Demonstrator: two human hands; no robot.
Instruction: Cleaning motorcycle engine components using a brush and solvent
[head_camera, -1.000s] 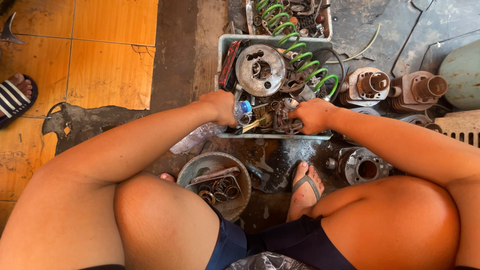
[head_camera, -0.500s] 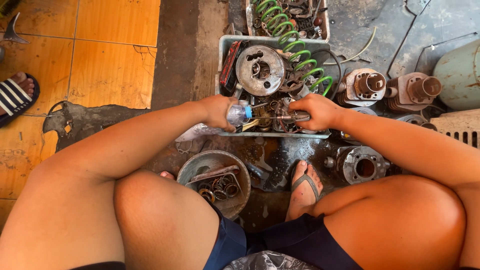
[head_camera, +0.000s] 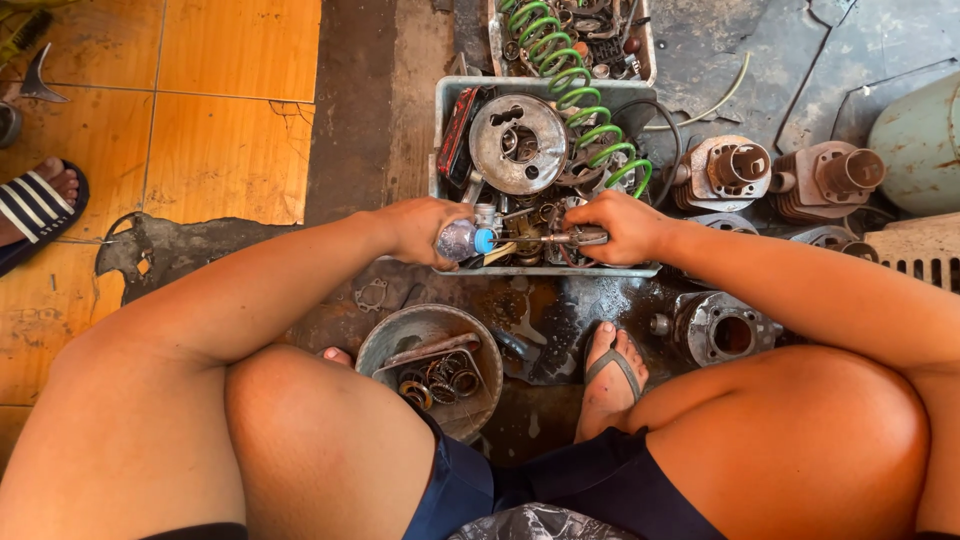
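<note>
- Since the earlier view both hands have drawn slightly toward the near rim of the grey crate (head_camera: 441, 110), and the small part they share now sits clear above that rim
- Left hand (head_camera: 420, 228): fingers curled around a small carburettor-like part (head_camera: 463, 239) with a clear body and blue fitting, held over the crate's near left corner
- Right hand (head_camera: 622, 226): closed around the handle of a slim metal tool (head_camera: 545, 239), its shaft running leftward to the part, above the crate's near edge
- Grey crate: filled with oily metal parts, a round flywheel plate (head_camera: 518, 143) at its centre, a green coil spring (head_camera: 580, 100) along its right side
- Round metal bowl (head_camera: 430, 362): on the floor just nearer than the crate, holding rings and a bar
- Engine cylinders (head_camera: 735, 170): on the floor right of the crate
- Sandalled foot (head_camera: 612, 385): nearer than the crate's right corner
</note>
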